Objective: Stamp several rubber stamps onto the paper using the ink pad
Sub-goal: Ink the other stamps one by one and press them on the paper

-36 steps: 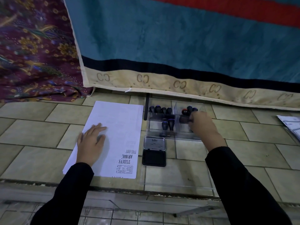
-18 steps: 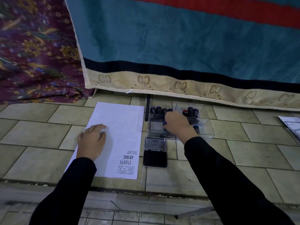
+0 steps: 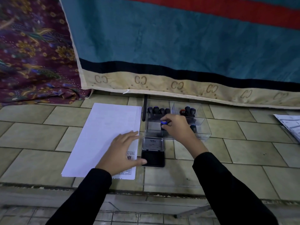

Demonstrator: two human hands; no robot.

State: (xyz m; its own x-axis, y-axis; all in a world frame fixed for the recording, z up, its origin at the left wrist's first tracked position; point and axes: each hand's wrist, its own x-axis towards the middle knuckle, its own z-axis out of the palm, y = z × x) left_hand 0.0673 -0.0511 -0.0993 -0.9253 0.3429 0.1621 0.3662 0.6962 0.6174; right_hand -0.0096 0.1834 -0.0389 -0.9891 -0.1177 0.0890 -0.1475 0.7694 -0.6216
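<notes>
While the left hand (image 3: 120, 153) has slid across the smooth white paper (image 3: 105, 127) to its right edge, fingers flat and spread, thumb touching the open black ink pad (image 3: 153, 158), the right hand (image 3: 177, 127) now pinches a blue-capped, knob-handled stamp (image 3: 163, 123) in the clear plastic tray (image 3: 206, 132) near the back edge of the tiled counter (image 3: 243, 151); inking likely comes next.
</notes>
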